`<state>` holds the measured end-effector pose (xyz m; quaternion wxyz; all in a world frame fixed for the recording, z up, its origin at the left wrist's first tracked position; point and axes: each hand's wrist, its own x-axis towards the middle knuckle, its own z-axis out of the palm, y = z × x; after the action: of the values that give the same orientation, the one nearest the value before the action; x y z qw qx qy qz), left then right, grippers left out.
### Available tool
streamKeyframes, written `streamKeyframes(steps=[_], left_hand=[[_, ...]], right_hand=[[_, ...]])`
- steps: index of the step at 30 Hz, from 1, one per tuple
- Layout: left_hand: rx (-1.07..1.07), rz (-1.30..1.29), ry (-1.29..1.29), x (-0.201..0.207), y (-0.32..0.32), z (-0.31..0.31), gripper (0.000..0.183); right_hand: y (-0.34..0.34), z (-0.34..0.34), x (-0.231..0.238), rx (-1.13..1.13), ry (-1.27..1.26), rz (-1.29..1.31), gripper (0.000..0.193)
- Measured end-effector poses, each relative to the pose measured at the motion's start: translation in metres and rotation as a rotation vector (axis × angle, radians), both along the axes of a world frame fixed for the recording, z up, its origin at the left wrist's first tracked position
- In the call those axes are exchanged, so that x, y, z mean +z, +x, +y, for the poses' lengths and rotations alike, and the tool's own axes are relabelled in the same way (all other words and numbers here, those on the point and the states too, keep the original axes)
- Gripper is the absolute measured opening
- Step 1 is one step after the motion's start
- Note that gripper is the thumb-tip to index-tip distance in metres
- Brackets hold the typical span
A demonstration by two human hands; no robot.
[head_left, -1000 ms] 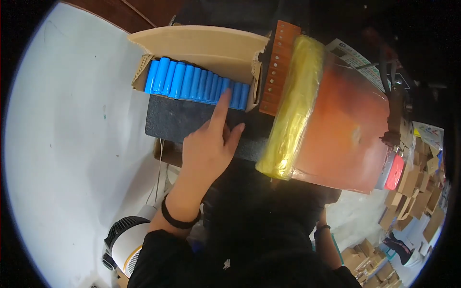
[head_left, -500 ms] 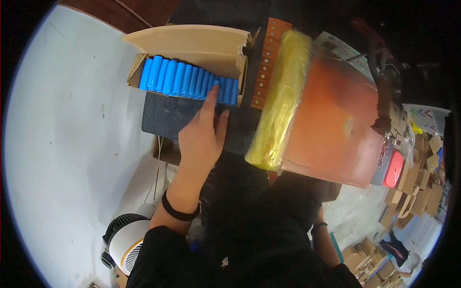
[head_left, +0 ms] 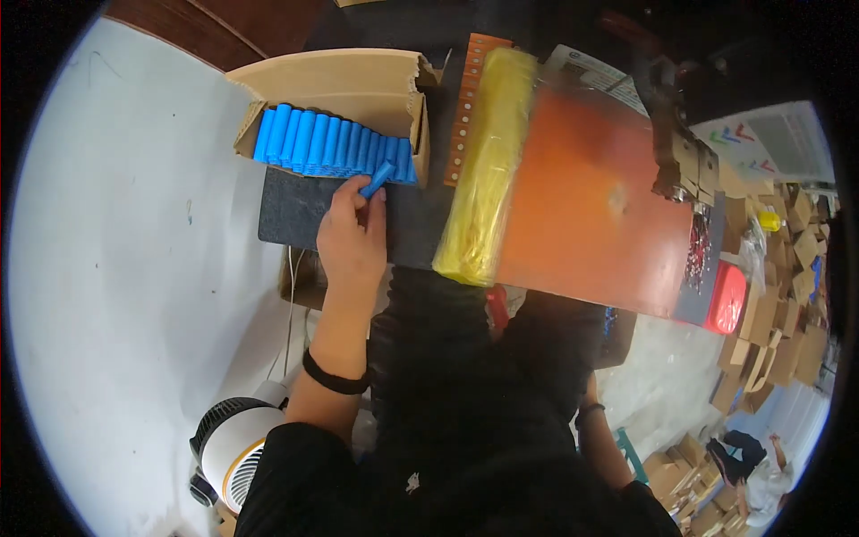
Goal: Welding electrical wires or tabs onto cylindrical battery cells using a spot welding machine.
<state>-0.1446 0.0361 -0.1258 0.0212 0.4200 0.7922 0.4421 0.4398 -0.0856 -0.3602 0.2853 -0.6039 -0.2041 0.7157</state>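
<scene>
My left hand (head_left: pixel 351 228) pinches one blue cylindrical battery cell (head_left: pixel 379 179) between thumb and fingers, just in front of an opened cardboard box (head_left: pixel 344 76). Inside that box stand several more blue battery cells (head_left: pixel 309 141) in stacked rows, lower toward the right end. The held cell is tilted and out of the row. My right hand (head_left: pixel 591 391) hangs low beside my dark-clothed leg, its fingers hidden from sight.
Right of the box lie an orange strip with round holes (head_left: pixel 463 121), a yellow plastic-wrapped roll (head_left: pixel 488 170) and an orange-brown sheet (head_left: pixel 582 206). A metal fixture (head_left: pixel 684 161) overhangs the sheet. A white fan (head_left: pixel 237 456) stands lower left; cardboard boxes (head_left: pixel 778 313) pile up at right.
My left hand has gone from a pointing finger on the row to holding one cell, drawn slightly toward me and left. The view has shifted, moving the sheet and roll leftward.
</scene>
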Motion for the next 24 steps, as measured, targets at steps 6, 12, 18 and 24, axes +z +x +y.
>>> streamKeyframes(steps=[6,12,18,24], left_hand=[[-0.022,0.301,-0.025,0.010,0.005,-0.004,0.019],[-0.011,-0.338,0.217,0.028,-0.002,-0.055,0.024],[-0.468,-0.176,0.271,0.111,0.047,-0.020,0.024],[-0.741,-0.128,-0.044,0.128,0.121,0.060,0.021]], right_hand=[[0.001,-0.002,0.017,0.430,0.180,-0.456,0.037],[-0.033,0.029,0.083,0.247,0.380,-0.858,0.025],[-0.024,0.113,0.233,-0.234,0.785,-0.927,0.018],[-0.067,0.210,0.271,0.124,1.065,-1.194,0.023]])
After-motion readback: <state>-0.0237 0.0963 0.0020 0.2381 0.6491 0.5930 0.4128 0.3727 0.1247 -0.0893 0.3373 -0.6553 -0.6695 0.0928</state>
